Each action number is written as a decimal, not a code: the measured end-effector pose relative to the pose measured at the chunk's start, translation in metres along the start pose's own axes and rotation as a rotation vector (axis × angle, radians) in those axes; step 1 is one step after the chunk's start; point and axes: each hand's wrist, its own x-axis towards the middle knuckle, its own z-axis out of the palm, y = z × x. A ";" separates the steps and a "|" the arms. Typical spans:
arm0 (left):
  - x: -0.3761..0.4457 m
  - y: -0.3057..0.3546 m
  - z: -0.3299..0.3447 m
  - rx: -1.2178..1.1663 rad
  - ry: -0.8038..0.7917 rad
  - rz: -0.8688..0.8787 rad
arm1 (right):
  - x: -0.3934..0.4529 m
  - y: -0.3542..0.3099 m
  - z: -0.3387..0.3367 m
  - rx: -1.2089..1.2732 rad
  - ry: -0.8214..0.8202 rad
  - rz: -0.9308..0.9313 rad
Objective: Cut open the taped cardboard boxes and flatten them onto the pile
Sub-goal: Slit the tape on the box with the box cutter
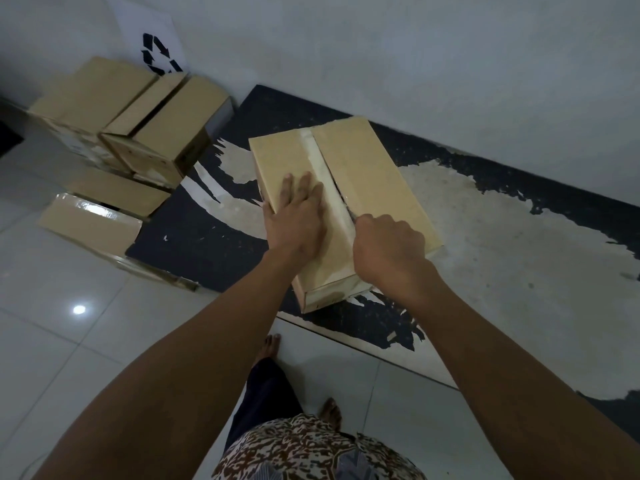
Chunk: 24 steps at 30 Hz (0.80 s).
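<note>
A long tan cardboard box (367,168) lies on a worn black mat (207,233), with a strip of clear tape (325,168) running along its top seam. The seam gapes open in the stretch just ahead of my right hand. My left hand (294,220) presses flat on the box's left flap, fingers straight. My right hand (388,251) is curled in a fist at the seam, gripping a cutter whose blade tip (350,213) sits in the slit; the handle is hidden inside the fist.
Several other cardboard boxes (162,133) stand at the left against the wall under a recycling sign (157,53). Flattened cardboard (93,223) lies on the tiled floor beside the mat. My bare feet (270,348) stand near the mat's front edge.
</note>
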 end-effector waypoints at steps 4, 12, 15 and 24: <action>0.001 0.000 -0.001 -0.014 -0.001 -0.009 | -0.016 0.003 0.000 0.000 0.002 -0.009; 0.001 -0.003 0.000 -0.011 0.004 -0.008 | -0.069 0.017 0.012 0.013 0.028 0.003; 0.001 -0.002 -0.001 -0.015 0.003 -0.001 | -0.081 0.024 0.018 0.036 0.045 0.039; 0.001 -0.002 0.000 -0.022 0.026 0.015 | -0.080 0.028 0.026 0.078 0.064 0.087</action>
